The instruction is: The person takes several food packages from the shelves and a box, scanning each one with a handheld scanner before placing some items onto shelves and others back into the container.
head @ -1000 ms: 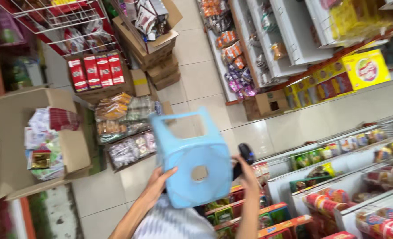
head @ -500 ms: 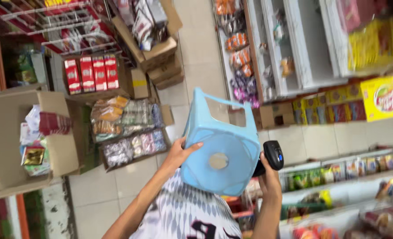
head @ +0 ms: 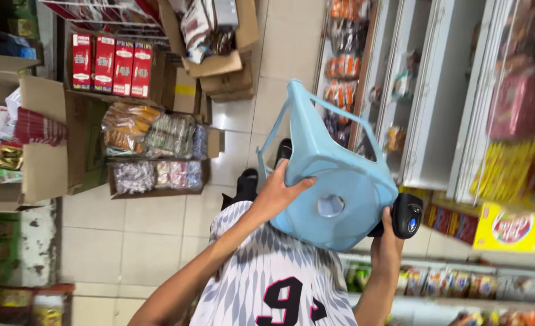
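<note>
Shop aisle, tiled floor (head: 159,241)
Red cartons (head: 112,64) in an open cardboard box up left, trays of bagged snacks (head: 153,151) just below; white shelves (head: 436,102) right, yellow box (head: 510,227) near lower shelf.

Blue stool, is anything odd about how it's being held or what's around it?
The blue plastic stool is tipped on its side in mid-air, legs pointing away, between the left hand and right hand, which also grips a black handheld device. Open cardboard boxes crowd the aisle floor.
</note>
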